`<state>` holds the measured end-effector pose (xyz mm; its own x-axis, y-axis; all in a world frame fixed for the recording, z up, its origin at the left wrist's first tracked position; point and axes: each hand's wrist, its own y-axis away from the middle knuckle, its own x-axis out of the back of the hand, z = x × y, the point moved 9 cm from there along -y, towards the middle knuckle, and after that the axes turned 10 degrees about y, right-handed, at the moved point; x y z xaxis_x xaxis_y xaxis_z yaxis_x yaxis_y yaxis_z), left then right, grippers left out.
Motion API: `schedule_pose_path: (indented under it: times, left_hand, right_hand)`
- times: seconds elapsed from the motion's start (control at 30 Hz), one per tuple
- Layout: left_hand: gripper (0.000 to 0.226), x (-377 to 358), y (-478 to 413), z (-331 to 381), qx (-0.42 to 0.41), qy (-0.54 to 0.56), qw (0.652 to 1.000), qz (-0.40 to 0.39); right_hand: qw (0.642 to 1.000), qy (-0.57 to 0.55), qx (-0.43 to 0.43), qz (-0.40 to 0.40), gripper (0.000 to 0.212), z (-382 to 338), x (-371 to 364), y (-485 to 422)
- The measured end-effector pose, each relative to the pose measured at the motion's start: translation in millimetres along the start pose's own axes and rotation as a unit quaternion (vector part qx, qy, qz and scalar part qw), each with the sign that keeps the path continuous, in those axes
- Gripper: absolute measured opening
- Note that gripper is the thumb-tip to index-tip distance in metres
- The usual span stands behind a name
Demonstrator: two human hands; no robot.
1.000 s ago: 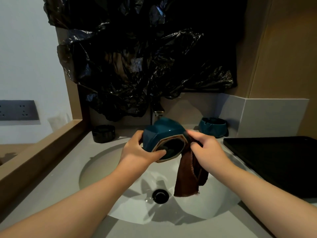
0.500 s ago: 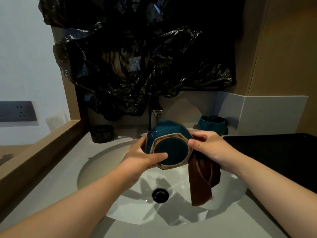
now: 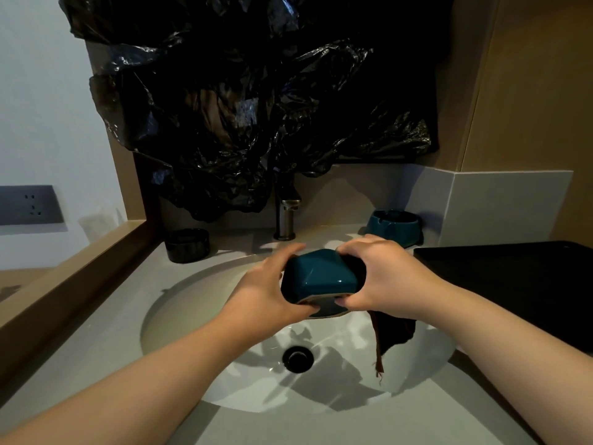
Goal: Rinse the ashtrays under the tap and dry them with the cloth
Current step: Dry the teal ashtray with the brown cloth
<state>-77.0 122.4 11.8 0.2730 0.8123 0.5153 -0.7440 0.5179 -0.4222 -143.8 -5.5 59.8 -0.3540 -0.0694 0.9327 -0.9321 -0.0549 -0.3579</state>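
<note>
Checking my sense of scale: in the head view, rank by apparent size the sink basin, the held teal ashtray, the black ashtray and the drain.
1. sink basin
2. held teal ashtray, though nearness to the camera enlarges it
3. black ashtray, set farther back
4. drain, smallest

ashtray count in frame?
3. A teal ashtray gripped by left hand and right hand over the sink; a second teal ashtray on the counter right of the tap; a black ashtray left of it. None visibly hidden.
</note>
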Motion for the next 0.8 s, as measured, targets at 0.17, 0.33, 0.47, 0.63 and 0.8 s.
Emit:
schedule_pose_path:
  times: [0.17,0.33,0.47,0.63,0.8]
  left_hand:
    - [0.068,5,3,13,-0.039,-0.081,0.996,0.028]
    - [0.063,6,3,15,-0.034,-0.124,0.991,0.031]
    - [0.06,10,4,16,-0.029,-0.14,0.989,0.043]
    - [0.051,5,3,18,-0.021,-0.198,0.98,0.027]
    - [0.046,4,1,18,-0.029,-0.2,0.979,0.021]
  right_hand:
    - [0.998,0.036,0.047,-0.006,0.066,-10,-1,-2]
    - [0.988,-0.143,-0.03,-0.057,0.054,23,6,0]
    - [0.963,-0.232,-0.069,0.119,0.031,35,31,3]
    - [0.977,-0.11,0.105,0.153,0.027,-27,13,14]
    - [0.969,-0.01,0.178,0.174,0.024,-51,6,14]
